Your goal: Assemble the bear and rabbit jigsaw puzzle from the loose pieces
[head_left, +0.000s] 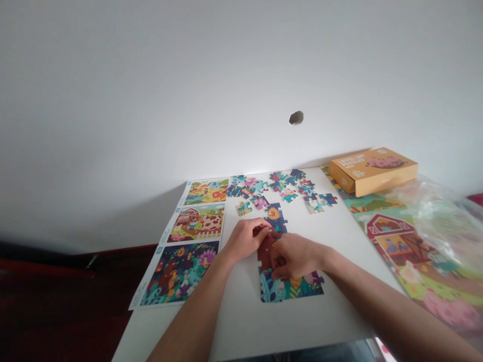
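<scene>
A partly joined jigsaw puzzle [302,288] lies flat on the white table, with teal plants along its near edge and brown pieces on its left. My left hand [247,240] is closed at the puzzle's upper left, thumb and fingertips together on a jigsaw piece by a dark blue section [277,215]. My right hand [300,254] lies over the middle of the puzzle, fingers curled in and touching the brown pieces. It hides part of the picture under it. Both hands' fingertips are close together, and the edges of the piece between them are mostly covered.
Several loose jigsaw pieces [289,194] lie toward the wall. A reference sheet [194,223] with three pictures is at the left. On the right are an orange puzzle box [377,168], a farm picture [403,241] and clear plastic wrap [449,221]. The wall [226,100] has a hole.
</scene>
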### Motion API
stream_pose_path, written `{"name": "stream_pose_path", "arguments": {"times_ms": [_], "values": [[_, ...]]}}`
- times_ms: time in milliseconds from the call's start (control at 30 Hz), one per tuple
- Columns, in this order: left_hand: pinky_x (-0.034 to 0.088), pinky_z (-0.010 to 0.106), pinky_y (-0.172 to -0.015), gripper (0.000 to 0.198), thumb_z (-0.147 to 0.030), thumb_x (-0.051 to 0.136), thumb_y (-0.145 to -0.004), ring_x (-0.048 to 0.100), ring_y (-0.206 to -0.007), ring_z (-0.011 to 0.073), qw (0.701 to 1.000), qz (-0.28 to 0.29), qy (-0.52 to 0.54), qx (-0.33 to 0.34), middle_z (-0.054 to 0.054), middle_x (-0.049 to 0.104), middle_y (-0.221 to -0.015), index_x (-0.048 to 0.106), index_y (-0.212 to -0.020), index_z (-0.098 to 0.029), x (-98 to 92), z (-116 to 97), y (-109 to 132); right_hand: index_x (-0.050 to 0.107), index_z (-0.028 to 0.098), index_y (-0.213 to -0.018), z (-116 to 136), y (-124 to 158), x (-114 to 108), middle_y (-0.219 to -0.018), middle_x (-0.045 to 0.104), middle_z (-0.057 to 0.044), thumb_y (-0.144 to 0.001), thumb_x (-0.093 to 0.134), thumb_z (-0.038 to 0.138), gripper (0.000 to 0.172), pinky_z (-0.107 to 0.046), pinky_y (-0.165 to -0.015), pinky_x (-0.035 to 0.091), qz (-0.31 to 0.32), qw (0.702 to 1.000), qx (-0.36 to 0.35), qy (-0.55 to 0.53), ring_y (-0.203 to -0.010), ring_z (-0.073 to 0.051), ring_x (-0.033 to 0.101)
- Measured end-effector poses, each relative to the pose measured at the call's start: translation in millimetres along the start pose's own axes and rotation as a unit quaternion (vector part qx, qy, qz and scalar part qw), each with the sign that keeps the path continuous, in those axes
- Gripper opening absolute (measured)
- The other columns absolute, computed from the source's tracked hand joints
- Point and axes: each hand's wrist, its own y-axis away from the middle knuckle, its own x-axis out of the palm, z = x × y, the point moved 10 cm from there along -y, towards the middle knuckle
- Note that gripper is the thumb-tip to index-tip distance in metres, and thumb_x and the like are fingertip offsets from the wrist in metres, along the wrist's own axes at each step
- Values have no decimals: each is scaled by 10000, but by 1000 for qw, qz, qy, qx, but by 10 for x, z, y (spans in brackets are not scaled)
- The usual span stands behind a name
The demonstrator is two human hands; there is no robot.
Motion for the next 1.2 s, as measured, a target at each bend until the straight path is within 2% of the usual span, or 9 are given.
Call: {"name": "stream_pose_path", "arguments": {"times_ms": [167, 433, 567, 900, 1100, 1200], "values": [[512, 250, -758, 175, -253, 576, -911, 707, -817, 175, 1000, -8, -1, 3, 20, 767, -916, 740, -956, -213, -5, 12, 9, 733, 166, -763, -10, 49, 11, -637, 629, 31, -763, 717, 334, 169, -208, -493, 281, 51, 998, 6, -21, -529, -77, 475], [513, 260, -787, 173, -247, 569, -914, 709, -848, 177, 1000, -7, -2, 6, 15, 766, -934, 735, -955, -222, -9, -5, 0, 743, 160, -771, -38, 63, 19, -621, 611, 32, -776, 706, 314, 158, -213, -503, 290, 61, 998, 8, -33, -525, -78, 475], [513, 258, -786, 171, -238, 568, -913, 707, -839, 173, 1000, -5, -2, 5, 18, 765, -923, 733, -948, -214, -3, -18, 2, 725, 147, -758, -46, 61, 10, -620, 629, 25, -792, 675, 279, 145, -209, -509, 302, 49, 996, 15, -72, -519, -78, 488], [501, 252, -760, 154, -210, 574, -898, 704, -822, 166, 1000, -12, -11, 5, 13, 764, -905, 726, -924, -208, -24, -78, 5, 650, 152, -693, -120, 33, -111, -600, 610, 27, -822, 613, 268, 177, -213, -520, 296, -36, 994, 18, -102, -512, -77, 432], [510, 247, -762, 153, -220, 574, -903, 708, -824, 162, 1000, -12, -2, -1, 8, 766, -902, 724, -930, -209, 3, -11, 6, 585, 147, -636, -256, 92, -194, -530, 471, 62, -817, 597, 274, 222, -221, -501, 247, -25, 994, 29, -102, -507, -65, 340], [513, 253, -767, 151, -231, 576, -905, 707, -824, 166, 1000, -14, -5, 2, 14, 765, -903, 723, -928, -207, 2, -7, 7, 562, 148, -628, -320, 144, -179, -519, 442, 69, -806, 584, 255, 209, -224, -484, 223, 14, 993, 45, -112, -500, -62, 332]]}}
